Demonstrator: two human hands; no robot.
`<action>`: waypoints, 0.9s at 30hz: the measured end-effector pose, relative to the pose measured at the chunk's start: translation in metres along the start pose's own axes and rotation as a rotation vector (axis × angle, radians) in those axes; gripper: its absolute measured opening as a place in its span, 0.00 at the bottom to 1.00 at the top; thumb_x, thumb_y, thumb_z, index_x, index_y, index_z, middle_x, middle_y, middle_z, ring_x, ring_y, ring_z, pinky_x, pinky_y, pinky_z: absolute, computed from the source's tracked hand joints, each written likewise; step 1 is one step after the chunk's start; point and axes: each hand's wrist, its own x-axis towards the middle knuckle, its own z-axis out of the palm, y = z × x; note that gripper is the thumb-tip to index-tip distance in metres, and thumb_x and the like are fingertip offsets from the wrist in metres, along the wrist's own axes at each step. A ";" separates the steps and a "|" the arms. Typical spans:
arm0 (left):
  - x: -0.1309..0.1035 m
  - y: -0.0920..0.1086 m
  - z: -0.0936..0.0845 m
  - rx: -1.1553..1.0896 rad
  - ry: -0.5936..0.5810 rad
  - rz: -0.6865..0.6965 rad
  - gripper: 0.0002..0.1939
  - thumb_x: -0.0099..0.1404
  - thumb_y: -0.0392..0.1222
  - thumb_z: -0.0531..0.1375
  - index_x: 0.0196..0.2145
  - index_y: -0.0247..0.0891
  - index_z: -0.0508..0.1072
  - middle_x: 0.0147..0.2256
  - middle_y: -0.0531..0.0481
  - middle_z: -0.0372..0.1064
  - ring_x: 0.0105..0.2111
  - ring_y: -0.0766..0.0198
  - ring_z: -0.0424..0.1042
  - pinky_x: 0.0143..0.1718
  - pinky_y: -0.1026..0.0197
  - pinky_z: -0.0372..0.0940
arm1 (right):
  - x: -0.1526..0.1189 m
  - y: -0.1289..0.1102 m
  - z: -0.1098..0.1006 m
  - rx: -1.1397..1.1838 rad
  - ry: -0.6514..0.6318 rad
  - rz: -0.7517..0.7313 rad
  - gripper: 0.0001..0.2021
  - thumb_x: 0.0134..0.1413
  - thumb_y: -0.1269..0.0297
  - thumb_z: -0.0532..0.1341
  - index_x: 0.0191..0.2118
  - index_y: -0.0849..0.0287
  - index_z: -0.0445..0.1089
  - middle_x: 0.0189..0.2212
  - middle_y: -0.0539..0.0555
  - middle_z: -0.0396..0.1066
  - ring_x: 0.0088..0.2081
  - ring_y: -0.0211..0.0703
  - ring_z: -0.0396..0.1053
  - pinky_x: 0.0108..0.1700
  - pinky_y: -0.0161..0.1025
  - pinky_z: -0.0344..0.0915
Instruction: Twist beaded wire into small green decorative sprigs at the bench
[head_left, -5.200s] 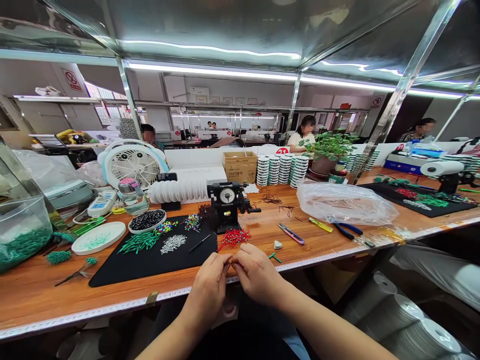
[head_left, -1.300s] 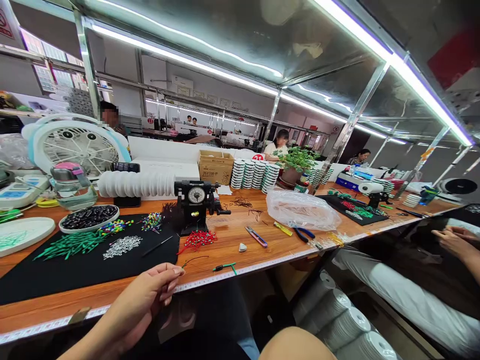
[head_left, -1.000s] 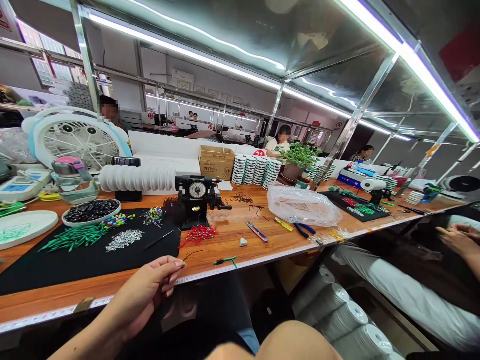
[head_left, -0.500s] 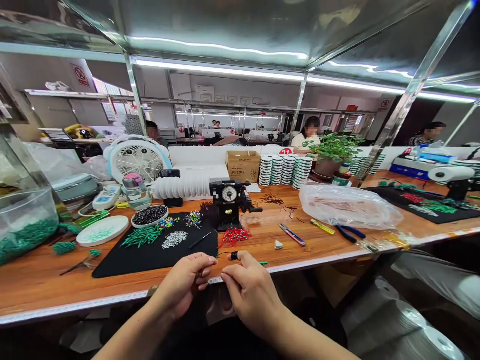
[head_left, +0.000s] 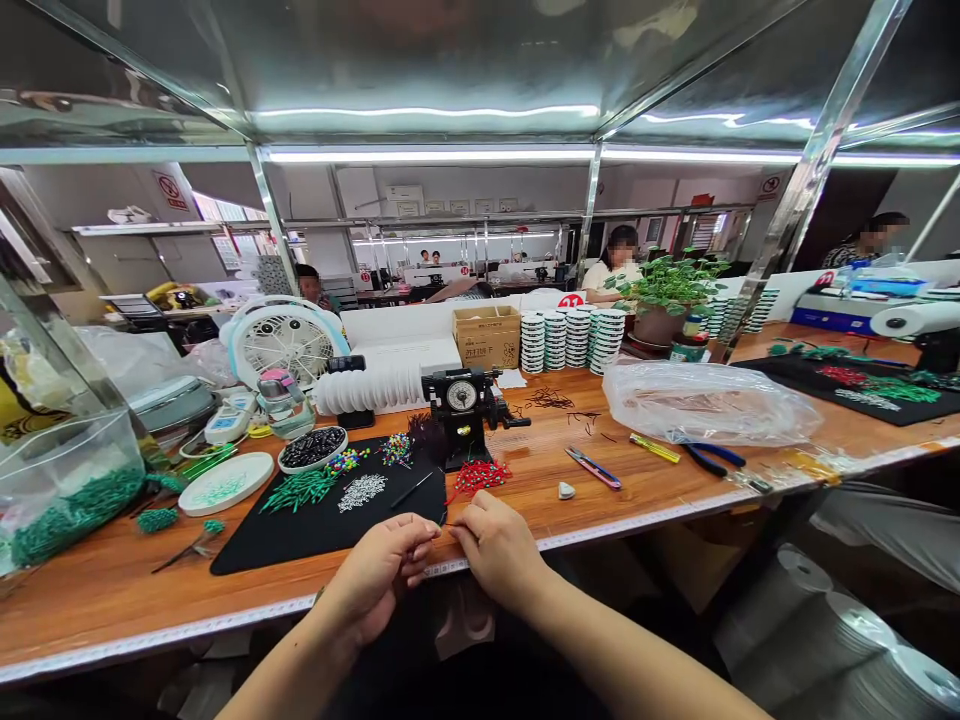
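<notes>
Strand: a thin dark strand (head_left: 444,524), barely showing, in the small gap between the two hands, above the front edge of the wooden table (head_left: 529,512).
Left hand (head_left: 384,562): thumb and forefinger pinched together on the strand, other fingers curled under.
Right hand (head_left: 496,550): fingertips bunched at the strand's other side, just beside the left's; cannot tell whether they grip it.
Red pile: small red pieces (head_left: 481,476), just beyond the right hand.
Black mat (head_left: 300,537): left of the hands; on it green pieces (head_left: 298,490), silvery bits (head_left: 362,492), coloured beads (head_left: 397,450) and a slim dark tool (head_left: 412,490).
Dial machine (head_left: 460,398): behind the red pile, crank to the right, a row of white discs (head_left: 371,389) to the left.
Right of hands: white lump (head_left: 566,491), snips (head_left: 593,468), yellow tool (head_left: 655,448), pliers (head_left: 714,459).
Clear bag (head_left: 709,405): lying behind the pliers.
Back row: white-and-blue fan (head_left: 285,345), cardboard box (head_left: 486,345), stacked discs (head_left: 571,340), potted plant (head_left: 667,290).
Beyond: a person in a pale top (head_left: 598,282), partly behind the plant.
</notes>
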 end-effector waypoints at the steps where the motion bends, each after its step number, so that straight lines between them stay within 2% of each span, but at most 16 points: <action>1: 0.001 0.001 -0.002 0.042 0.018 0.023 0.13 0.50 0.45 0.63 0.20 0.37 0.63 0.16 0.61 0.50 0.17 0.72 0.47 0.18 0.67 0.45 | 0.001 0.001 -0.003 0.007 0.005 -0.047 0.05 0.56 0.70 0.58 0.31 0.58 0.71 0.32 0.53 0.65 0.35 0.43 0.65 0.37 0.37 0.64; 4: 0.004 0.004 -0.009 0.205 0.072 0.108 0.11 0.51 0.47 0.62 0.22 0.37 0.67 0.15 0.61 0.51 0.16 0.71 0.47 0.18 0.66 0.43 | 0.005 0.003 -0.014 0.035 0.063 -0.274 0.05 0.55 0.70 0.59 0.32 0.57 0.72 0.40 0.57 0.64 0.43 0.46 0.62 0.44 0.41 0.62; 7: 0.007 0.007 -0.012 0.393 0.084 0.250 0.09 0.50 0.46 0.63 0.22 0.38 0.71 0.17 0.56 0.60 0.20 0.65 0.57 0.23 0.64 0.51 | 0.016 -0.001 -0.024 0.056 0.033 -0.442 0.07 0.54 0.75 0.56 0.35 0.59 0.70 0.44 0.59 0.63 0.46 0.47 0.60 0.49 0.43 0.60; 9: 0.006 0.008 -0.012 0.498 0.073 0.358 0.07 0.52 0.45 0.62 0.23 0.39 0.74 0.23 0.51 0.67 0.28 0.59 0.63 0.31 0.62 0.56 | 0.029 -0.005 -0.026 0.110 -0.062 -0.398 0.08 0.53 0.77 0.55 0.35 0.60 0.68 0.40 0.58 0.65 0.42 0.44 0.63 0.45 0.39 0.62; 11: 0.005 0.008 -0.012 0.578 0.074 0.453 0.06 0.55 0.44 0.60 0.27 0.42 0.76 0.28 0.49 0.68 0.32 0.56 0.64 0.37 0.60 0.56 | 0.045 -0.009 -0.025 0.180 -0.110 -0.269 0.06 0.54 0.77 0.55 0.34 0.61 0.67 0.35 0.55 0.66 0.36 0.41 0.64 0.39 0.36 0.63; 13: 0.005 0.008 -0.014 0.653 0.074 0.564 0.06 0.58 0.42 0.58 0.30 0.44 0.76 0.33 0.48 0.67 0.35 0.56 0.64 0.41 0.59 0.56 | 0.060 -0.009 -0.021 0.220 -0.099 -0.155 0.05 0.54 0.76 0.56 0.32 0.61 0.67 0.33 0.54 0.67 0.34 0.39 0.65 0.36 0.35 0.62; 16: 0.009 0.010 -0.017 0.709 0.014 0.680 0.07 0.57 0.40 0.59 0.32 0.44 0.77 0.41 0.44 0.67 0.43 0.54 0.64 0.48 0.58 0.54 | 0.078 -0.007 -0.017 0.244 -0.105 -0.093 0.06 0.54 0.76 0.57 0.29 0.61 0.68 0.24 0.49 0.67 0.28 0.37 0.66 0.30 0.32 0.61; 19: 0.014 0.013 -0.017 0.662 -0.037 0.661 0.05 0.54 0.39 0.61 0.29 0.43 0.77 0.41 0.44 0.69 0.44 0.53 0.66 0.49 0.58 0.55 | 0.082 -0.004 -0.020 0.254 -0.113 -0.058 0.07 0.51 0.76 0.59 0.26 0.60 0.70 0.20 0.46 0.66 0.24 0.36 0.66 0.28 0.31 0.60; 22: 0.017 0.012 -0.017 0.553 0.040 0.592 0.05 0.56 0.42 0.60 0.25 0.41 0.73 0.32 0.46 0.69 0.34 0.57 0.67 0.40 0.59 0.60 | 0.069 -0.007 -0.026 0.218 0.033 -0.001 0.04 0.55 0.70 0.59 0.32 0.60 0.71 0.30 0.53 0.70 0.36 0.41 0.67 0.38 0.37 0.62; 24: 0.017 0.009 -0.017 0.461 0.090 0.500 0.08 0.57 0.45 0.57 0.26 0.39 0.71 0.21 0.51 0.63 0.22 0.62 0.62 0.27 0.61 0.59 | 0.055 -0.011 -0.025 0.173 0.108 0.036 0.07 0.55 0.62 0.61 0.31 0.60 0.72 0.32 0.54 0.69 0.38 0.44 0.66 0.40 0.39 0.60; 26: 0.016 0.004 -0.017 0.384 0.098 0.408 0.11 0.58 0.46 0.55 0.25 0.37 0.70 0.15 0.58 0.51 0.15 0.67 0.51 0.18 0.63 0.53 | 0.039 -0.016 -0.018 0.165 0.057 0.076 0.10 0.49 0.57 0.65 0.26 0.58 0.72 0.27 0.52 0.67 0.32 0.43 0.66 0.35 0.38 0.60; 27: 0.015 0.002 -0.018 0.357 0.093 0.376 0.12 0.58 0.47 0.55 0.24 0.37 0.69 0.14 0.60 0.48 0.14 0.69 0.48 0.17 0.64 0.50 | 0.032 -0.019 -0.013 0.180 0.004 0.100 0.10 0.48 0.57 0.66 0.24 0.57 0.72 0.25 0.51 0.66 0.29 0.41 0.65 0.31 0.36 0.59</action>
